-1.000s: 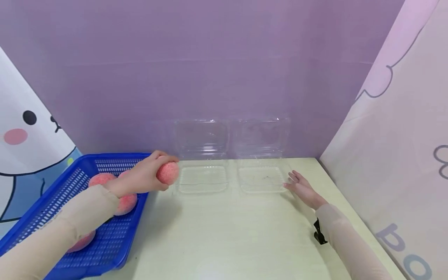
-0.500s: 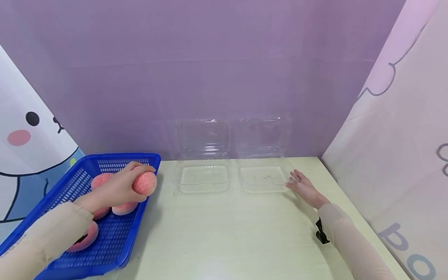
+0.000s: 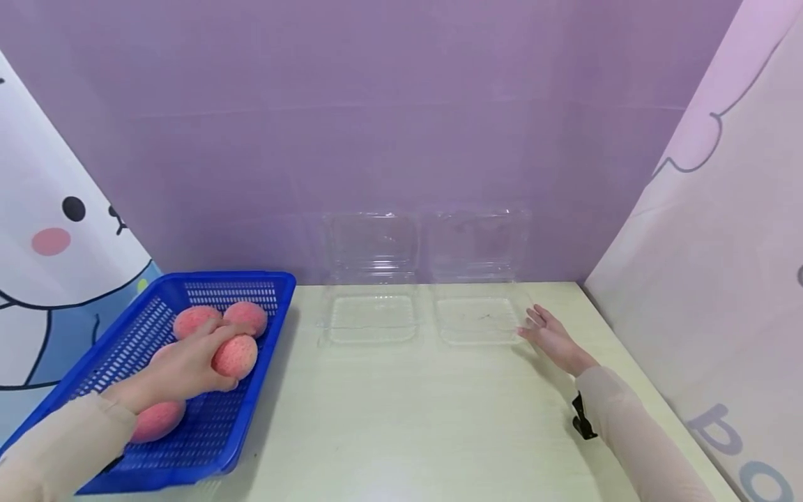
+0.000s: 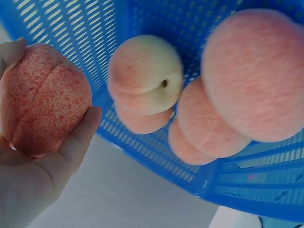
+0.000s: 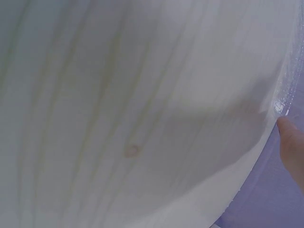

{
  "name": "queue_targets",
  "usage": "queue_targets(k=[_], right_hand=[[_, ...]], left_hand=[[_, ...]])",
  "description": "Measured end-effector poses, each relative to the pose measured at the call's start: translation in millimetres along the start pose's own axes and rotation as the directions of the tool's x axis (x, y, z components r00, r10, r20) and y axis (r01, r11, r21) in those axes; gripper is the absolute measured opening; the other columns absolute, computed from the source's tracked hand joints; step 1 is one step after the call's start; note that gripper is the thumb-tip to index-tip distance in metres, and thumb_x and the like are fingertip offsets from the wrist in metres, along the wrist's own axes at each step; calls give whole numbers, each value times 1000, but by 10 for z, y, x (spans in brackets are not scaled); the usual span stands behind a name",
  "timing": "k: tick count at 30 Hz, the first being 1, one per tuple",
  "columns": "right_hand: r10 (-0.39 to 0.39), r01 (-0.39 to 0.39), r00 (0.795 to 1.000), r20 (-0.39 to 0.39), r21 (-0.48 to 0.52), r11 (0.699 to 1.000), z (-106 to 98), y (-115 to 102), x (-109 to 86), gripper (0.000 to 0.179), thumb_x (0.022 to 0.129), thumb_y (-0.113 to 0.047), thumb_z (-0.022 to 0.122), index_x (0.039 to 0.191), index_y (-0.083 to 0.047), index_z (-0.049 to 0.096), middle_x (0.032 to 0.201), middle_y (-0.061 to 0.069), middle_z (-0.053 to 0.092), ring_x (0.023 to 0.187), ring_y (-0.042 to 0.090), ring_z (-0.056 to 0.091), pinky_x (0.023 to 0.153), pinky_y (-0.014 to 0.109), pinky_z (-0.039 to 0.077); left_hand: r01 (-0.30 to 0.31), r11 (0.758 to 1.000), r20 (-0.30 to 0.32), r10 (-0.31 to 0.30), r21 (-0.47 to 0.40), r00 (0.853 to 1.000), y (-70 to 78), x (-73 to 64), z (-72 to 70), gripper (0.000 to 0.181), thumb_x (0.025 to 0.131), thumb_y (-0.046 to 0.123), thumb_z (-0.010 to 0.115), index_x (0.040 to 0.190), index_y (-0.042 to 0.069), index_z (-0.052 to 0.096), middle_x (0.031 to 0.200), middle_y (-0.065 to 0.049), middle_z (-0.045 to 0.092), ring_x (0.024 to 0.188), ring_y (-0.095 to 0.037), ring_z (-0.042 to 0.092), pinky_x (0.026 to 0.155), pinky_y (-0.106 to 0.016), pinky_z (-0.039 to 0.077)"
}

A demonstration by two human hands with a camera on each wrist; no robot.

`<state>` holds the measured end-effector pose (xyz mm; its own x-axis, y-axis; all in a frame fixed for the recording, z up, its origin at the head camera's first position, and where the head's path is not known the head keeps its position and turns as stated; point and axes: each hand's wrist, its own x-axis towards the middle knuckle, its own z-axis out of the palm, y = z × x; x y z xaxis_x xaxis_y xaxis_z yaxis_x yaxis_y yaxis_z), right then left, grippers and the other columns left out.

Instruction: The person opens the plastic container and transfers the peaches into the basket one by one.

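My left hand (image 3: 178, 371) holds a pink peach (image 3: 236, 357) between thumb and fingers, over the blue plastic basket (image 3: 164, 481). In the left wrist view that peach (image 4: 45, 102) is speckled red, and other peaches (image 4: 145, 76) lie in the basket. One of these, a pink peach (image 3: 246, 317), sits right behind the held one. My right hand (image 3: 553, 340) has its fingers extended at the right side of a clear plastic clamshell box (image 3: 478, 322). In the right wrist view only part of a finger (image 5: 292, 152) shows, near the clear plastic.
A second open clear clamshell box (image 3: 373, 322) stands left of the first, both with raised lids against the purple backdrop (image 3: 401, 139). The basket occupies the left of the pale table (image 3: 389, 418). A printed panel (image 3: 709, 265) borders the right side.
My left hand has moved left and down with the peach, from beside the left box back over the basket. My right hand has stayed by the right box.
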<state>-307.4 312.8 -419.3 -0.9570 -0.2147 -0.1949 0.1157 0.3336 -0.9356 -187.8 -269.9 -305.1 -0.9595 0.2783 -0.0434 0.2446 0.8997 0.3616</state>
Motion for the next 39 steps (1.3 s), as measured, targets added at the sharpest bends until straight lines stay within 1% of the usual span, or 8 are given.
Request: queue_targets(k=[8, 12, 17, 23, 29, 33, 36, 39], right_hand=[[6, -6, 1000, 7, -1, 1000, -6, -21, -8, 86, 92, -14, 52, 143, -1, -16, 152, 21, -4, 138, 42, 6, 111, 53, 13], [6, -5, 1000, 13, -30, 1000, -20, -3, -8, 88, 92, -19, 54, 143, -2, -16, 152, 20, -4, 138, 42, 6, 111, 54, 14], [8, -8, 1000, 10, -44, 999, -30, 14, -14, 89, 91, -22, 55, 144, -3, -15, 153, 19, -3, 138, 41, 6, 111, 54, 14], [-4, 4, 1000, 11, -25, 1000, -13, 5, -10, 88, 91, -18, 54, 144, -2, -15, 152, 20, -3, 138, 41, 6, 111, 53, 15], [-3, 3, 1000, 14, -31, 1000, -21, -7, -22, 87, 92, -17, 53, 143, -1, -15, 152, 21, -3, 138, 42, 6, 110, 54, 15], [1, -1, 1000, 12, -47, 999, -30, -11, -28, 88, 92, -20, 54, 143, -2, -15, 152, 20, -3, 137, 43, 6, 110, 55, 14], [2, -1, 1000, 12, -50, 999, -31, -9, -25, 89, 91, -21, 54, 143, -2, -16, 152, 20, -3, 137, 43, 7, 110, 55, 15], [3, -2, 1000, 14, -44, 999, -22, -12, -19, 89, 91, -20, 55, 143, -2, -15, 152, 20, -3, 137, 43, 7, 110, 54, 15]], left_hand=[[-28, 998, 52, 30, -50, 998, -113, -131, 126, 68, 66, 19, 78, 127, 10, 50, 122, -15, 46, 99, -25, 54, 78, -51, 52], [-5, 999, 84, 9, -46, 996, -148, -169, 118, 70, 65, 22, 79, 128, 7, 49, 122, -17, 47, 100, -27, 54, 79, -53, 50], [54, 997, 167, -44, -56, 985, -183, -206, 142, 73, 65, 22, 79, 131, 13, 48, 122, -13, 46, 106, -28, 49, 82, -57, 47], [102, 991, 236, -80, -82, 969, -204, -238, 193, 73, 67, 19, 78, 132, 18, 45, 110, -5, 44, 99, -21, 47, 78, -47, 50], [109, 992, 273, -88, -65, 958, -214, -276, 255, 78, 70, 22, 76, 138, 19, 38, 134, -13, 34, 114, -30, 45, 87, -60, 44], [100, 994, 276, -82, -52, 958, -229, -297, 307, 75, 70, 23, 76, 136, 16, 41, 135, -16, 35, 116, -32, 45, 88, -61, 42], [78, 996, 255, -62, -52, 965, -242, -304, 348, 69, 70, 24, 76, 131, 14, 45, 129, -15, 38, 111, -29, 47, 87, -59, 43], [60, 996, 220, -43, -69, 974, -271, -310, 381, 71, 72, 26, 75, 134, 14, 43, 131, -15, 38, 112, -29, 46, 88, -60, 42]])
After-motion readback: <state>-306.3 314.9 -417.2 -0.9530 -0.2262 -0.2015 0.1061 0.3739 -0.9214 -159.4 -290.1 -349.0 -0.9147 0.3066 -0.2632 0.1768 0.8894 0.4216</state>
